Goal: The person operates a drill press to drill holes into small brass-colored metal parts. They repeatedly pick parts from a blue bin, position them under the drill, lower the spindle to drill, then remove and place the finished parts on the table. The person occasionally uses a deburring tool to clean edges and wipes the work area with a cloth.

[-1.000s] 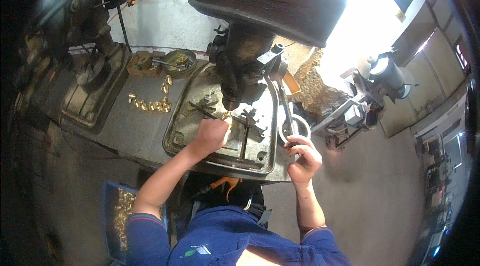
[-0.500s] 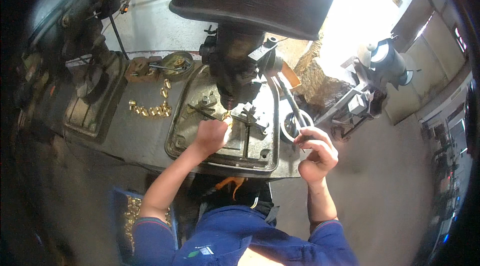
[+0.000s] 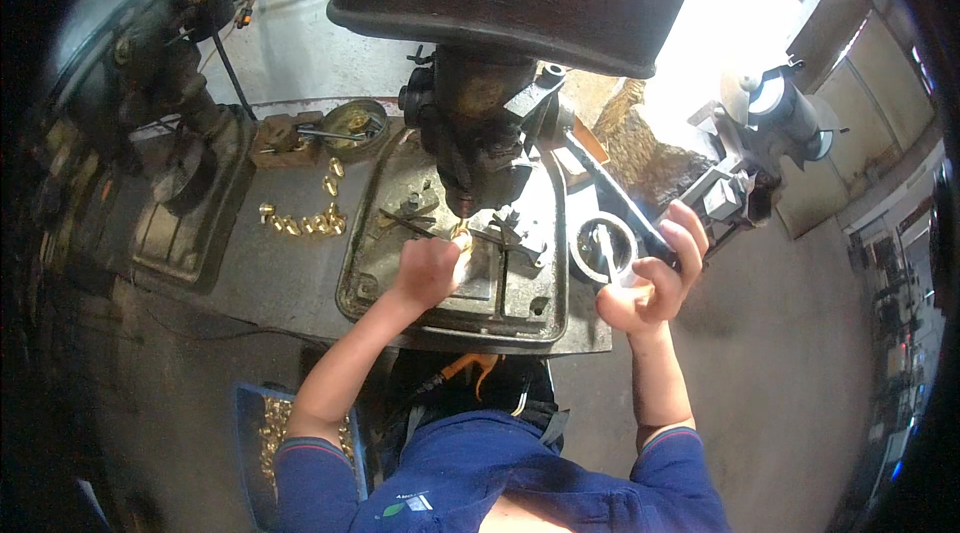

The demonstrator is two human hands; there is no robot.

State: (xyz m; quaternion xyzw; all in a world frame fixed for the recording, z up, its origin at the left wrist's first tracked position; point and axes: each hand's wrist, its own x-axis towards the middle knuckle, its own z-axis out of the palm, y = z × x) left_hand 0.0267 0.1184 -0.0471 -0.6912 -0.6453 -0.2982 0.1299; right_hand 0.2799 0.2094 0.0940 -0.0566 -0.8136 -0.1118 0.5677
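Head view: one dark drill press [image 3: 500, 53] stands over a grey metal table [image 3: 300, 263], with a blue crate [image 3: 262, 433] of brass pieces low at the left and roughly a dozen loose brass fittings [image 3: 305, 223] scattered on the table. Left hand [image 3: 428, 271], arm stretched forward, has its fingers curled tight on a small brass part [image 3: 461, 233] right under the spindle. Right hand [image 3: 650, 278], raised at the table's right edge, wraps its fingers fully round the black feed lever [image 3: 610, 193].

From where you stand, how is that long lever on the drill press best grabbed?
Grip the feed lever at its free outer end, from the right side. It slants down and outward from the drill head, so its end is clear; the right hand already wraps it there.
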